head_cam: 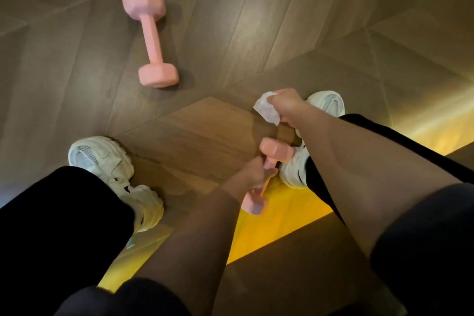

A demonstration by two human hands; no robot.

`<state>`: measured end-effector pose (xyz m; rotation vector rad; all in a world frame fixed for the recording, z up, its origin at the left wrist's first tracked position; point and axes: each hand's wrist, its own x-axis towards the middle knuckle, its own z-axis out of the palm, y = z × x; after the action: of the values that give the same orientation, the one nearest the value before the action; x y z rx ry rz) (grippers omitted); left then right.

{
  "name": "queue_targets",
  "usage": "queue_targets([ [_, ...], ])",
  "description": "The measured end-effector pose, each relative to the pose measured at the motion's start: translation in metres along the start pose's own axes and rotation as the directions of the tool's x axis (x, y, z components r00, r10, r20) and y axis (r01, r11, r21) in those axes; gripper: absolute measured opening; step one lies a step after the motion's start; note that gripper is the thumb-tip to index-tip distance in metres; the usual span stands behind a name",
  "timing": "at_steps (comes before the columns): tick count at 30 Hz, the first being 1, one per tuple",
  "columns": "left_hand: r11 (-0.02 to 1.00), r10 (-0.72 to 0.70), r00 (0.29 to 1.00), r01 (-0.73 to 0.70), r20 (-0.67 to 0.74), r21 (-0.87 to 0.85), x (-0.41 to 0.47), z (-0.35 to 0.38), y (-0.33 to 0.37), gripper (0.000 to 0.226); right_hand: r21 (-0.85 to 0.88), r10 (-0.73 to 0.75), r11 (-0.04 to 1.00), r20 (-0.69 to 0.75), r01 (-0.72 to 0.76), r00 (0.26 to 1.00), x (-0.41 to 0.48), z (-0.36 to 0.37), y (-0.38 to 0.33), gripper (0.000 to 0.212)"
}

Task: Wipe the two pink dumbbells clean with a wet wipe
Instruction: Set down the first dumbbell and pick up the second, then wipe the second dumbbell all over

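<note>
One pink dumbbell (pixel 151 36) lies on the wooden floor ahead and to the left, untouched. My left hand (pixel 252 173) grips the handle of the second pink dumbbell (pixel 275 150), held tilted above the floor between my feet; its lower end shows below my wrist. My right hand (pixel 288 105) is raised farther forward, closed on a crumpled white wet wipe (pixel 266 109). The wipe is apart from both dumbbells.
I look straight down at a wooden plank floor (pixel 230 20). My white sneakers (pixel 102 161) and black trouser legs stand at either side. A bright yellow strip of light (pixel 277 226) crosses the floor under my arms.
</note>
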<state>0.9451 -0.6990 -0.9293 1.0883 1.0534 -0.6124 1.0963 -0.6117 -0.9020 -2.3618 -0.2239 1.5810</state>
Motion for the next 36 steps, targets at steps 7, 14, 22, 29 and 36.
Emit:
queue_targets([
  [7, 0.984, -0.033, 0.998, 0.023, -0.053, -0.177, -0.007, -0.011, -0.004, 0.048, 0.001, 0.007, 1.000, 0.014, -0.007, 1.000, 0.010, 0.010, 0.002, 0.035],
  [14, 0.961, 0.177, 0.943, -0.227, -0.283, -0.156, -0.085, -0.108, 0.042, 0.037, -0.136, -0.290, 0.949, -0.031, 0.284, 0.956, -0.051, -0.005, -0.081, 0.023],
  [22, 0.887, 0.435, 0.783, -0.458, -0.445, 0.062, -0.266, -0.178, 0.126, 0.055, -0.273, -0.833, 0.528, 0.018, 0.804, 0.553, -0.231, -0.062, -0.166, 0.020],
  [29, 0.747, 0.632, 0.572, -0.631, -0.523, 0.211, -0.378, -0.168, 0.139, 0.058, 0.090, -0.963, 0.269, 0.026, 0.959, 0.267, -0.346, -0.067, -0.136, 0.034],
  [36, 0.712, 0.698, 0.467, -0.537, -0.543, 0.453, -0.384, -0.155, 0.127, 0.036, 0.253, -0.959, 0.281, 0.046, 0.926, 0.279, -0.349, -0.054, -0.135, 0.033],
])
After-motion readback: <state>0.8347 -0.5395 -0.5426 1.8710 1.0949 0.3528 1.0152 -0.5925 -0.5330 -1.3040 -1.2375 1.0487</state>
